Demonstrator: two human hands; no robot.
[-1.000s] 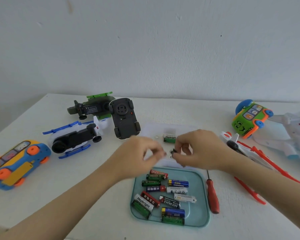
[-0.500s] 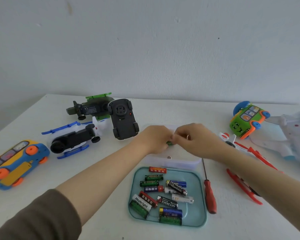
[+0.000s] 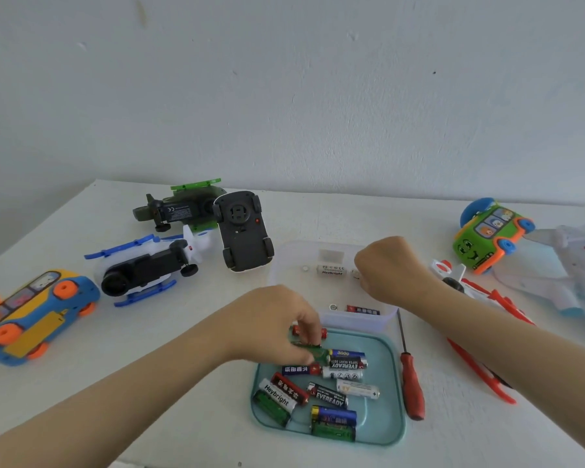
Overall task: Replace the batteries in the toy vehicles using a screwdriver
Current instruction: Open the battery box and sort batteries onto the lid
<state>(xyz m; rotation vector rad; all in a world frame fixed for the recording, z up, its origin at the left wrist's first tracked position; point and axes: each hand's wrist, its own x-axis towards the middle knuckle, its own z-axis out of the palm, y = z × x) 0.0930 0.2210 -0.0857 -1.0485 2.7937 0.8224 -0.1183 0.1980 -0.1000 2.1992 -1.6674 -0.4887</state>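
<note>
My left hand (image 3: 277,329) hovers over the far edge of the teal tray (image 3: 397,400) and pinches a green battery (image 3: 314,351) above the several loose batteries lying there. My right hand (image 3: 392,268) is curled, knuckles up, over the right side of the clear tray (image 3: 284,261); its fingertips are hidden. A white Heybright battery (image 3: 331,270) lies in the clear tray just left of that hand. The red-handled screwdriver (image 3: 411,383) lies on the table right of the teal tray, untouched.
A black toy car (image 3: 244,231) lies upside down at the back, beside a green helicopter (image 3: 183,207) and a white-blue helicopter (image 3: 142,265). A blue-orange bus (image 3: 31,315) lies far left. A green bus (image 3: 490,238), a red-white plane (image 3: 480,298) and a pale plane (image 3: 571,271) crowd the right.
My left hand has drawn back from the clear tray to the teal tray with a green battery in its fingers. My right hand has stayed over the clear tray, shifting slightly right.
</note>
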